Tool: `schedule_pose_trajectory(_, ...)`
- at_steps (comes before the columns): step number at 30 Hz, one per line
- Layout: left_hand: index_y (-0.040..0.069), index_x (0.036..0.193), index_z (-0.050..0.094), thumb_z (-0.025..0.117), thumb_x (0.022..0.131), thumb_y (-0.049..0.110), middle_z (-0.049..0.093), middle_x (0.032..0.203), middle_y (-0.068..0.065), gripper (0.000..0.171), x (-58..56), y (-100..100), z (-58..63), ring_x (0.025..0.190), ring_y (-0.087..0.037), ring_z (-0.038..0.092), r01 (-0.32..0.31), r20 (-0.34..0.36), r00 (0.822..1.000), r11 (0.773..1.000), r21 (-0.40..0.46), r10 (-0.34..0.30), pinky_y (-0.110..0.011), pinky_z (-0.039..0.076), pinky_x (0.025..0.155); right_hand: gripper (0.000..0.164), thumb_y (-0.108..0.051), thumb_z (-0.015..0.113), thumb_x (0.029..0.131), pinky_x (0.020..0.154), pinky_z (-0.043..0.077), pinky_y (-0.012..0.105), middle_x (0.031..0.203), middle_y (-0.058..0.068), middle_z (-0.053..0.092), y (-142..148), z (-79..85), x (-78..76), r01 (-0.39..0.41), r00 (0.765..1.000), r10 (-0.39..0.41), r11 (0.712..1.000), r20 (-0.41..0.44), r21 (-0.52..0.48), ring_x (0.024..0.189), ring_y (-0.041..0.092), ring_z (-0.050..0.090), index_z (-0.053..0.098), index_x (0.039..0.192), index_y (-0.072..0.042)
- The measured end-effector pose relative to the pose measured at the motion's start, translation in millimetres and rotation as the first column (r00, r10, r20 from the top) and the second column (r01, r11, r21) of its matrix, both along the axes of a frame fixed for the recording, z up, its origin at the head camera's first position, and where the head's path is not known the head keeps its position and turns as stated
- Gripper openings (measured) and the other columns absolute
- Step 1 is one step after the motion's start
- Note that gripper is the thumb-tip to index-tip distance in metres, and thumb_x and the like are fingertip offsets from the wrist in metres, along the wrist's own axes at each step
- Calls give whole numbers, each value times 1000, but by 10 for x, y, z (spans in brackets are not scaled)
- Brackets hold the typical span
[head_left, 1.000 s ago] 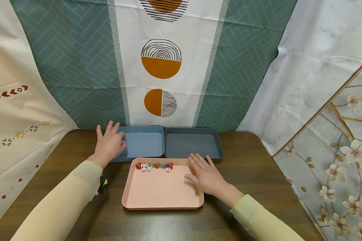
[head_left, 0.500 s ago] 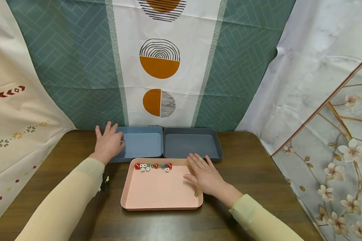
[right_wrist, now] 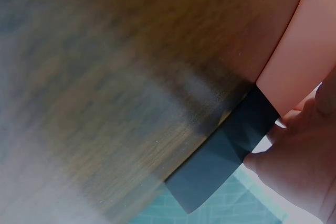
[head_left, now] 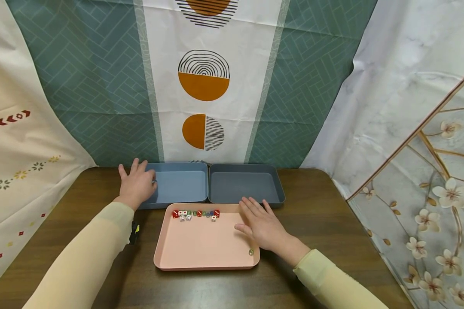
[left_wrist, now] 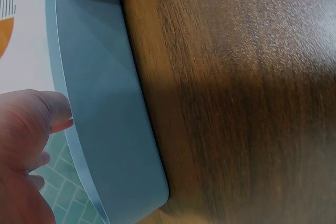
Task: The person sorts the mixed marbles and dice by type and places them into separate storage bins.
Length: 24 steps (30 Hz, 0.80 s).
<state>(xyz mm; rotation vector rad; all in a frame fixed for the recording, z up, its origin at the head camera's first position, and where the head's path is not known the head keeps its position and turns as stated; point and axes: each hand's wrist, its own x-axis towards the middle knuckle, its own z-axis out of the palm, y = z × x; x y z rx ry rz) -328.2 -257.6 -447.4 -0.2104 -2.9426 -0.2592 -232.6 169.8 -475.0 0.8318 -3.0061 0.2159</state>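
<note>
In the head view my left hand (head_left: 135, 185) is over the left end of the blue tray (head_left: 182, 184), thumb and index finger pinching what looks like a small blue thing (head_left: 154, 181); its kind is unclear. The left wrist view shows the thumb beside the tray's rim. My right hand (head_left: 264, 226), fingers straight, rests at the right side of the pink tray (head_left: 205, 244). Along that tray's far side lie red dice (head_left: 175, 213), white dice (head_left: 182, 218) and green and blue glass marbles (head_left: 204, 213). One greenish marble (head_left: 251, 252) lies at its near right corner.
A dark grey tray (head_left: 245, 184) stands right of the blue one, close beside it; both are behind the pink tray. The trays are on a brown wooden table (head_left: 317, 214). Patterned cloths (head_left: 313, 86) hang at the back and sides.
The greenish marble has shifted slightly toward the pink tray's near edge. My left hand has moved a little left and down in the head view; the right hand has stayed in place.
</note>
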Motion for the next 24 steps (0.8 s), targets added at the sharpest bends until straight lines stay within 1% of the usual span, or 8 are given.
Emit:
schedule_pose_trajectory(8,1,110,76,76,102,15,33,166,-41,15,-10,8,15,160,-63,14,-9,16,1000,1000,-19,9,-87,0,121,83,-63,49,113,133,12,65,180,10,30,-8,11,2,-1,1000,1,1000,2,-3,168,34,24,36,174,-7)
schedule_pose_trajectory(14,1,113,76,77,102,15,33,166,-40,18,-9,7,7,160,-62,13,-15,23,1000,1000,-12,16,-87,0,120,83,-63,49,113,133,12,64,180,11,30,-11,-2,4,-3,1000,3,1000,-1,-2,167,33,24,36,173,-7)
schedule_pose_trajectory(20,2,113,76,77,102,13,36,166,-40,16,-5,5,-14,160,-61,16,-5,-14,1000,1000,-9,5,-87,1,120,83,-62,49,113,134,9,62,181,10,28,-10,13,14,0,1000,0,1000,13,-7,168,30,22,33,174,-7)
schedule_pose_trajectory(24,1,118,76,76,102,13,36,166,-39,20,-3,9,-8,160,-61,16,4,-24,1000,1000,-8,-4,-87,0,120,83,-62,49,114,134,9,62,181,10,27,-4,27,15,-1,1000,1,1000,20,-14,168,30,21,33,174,-7)
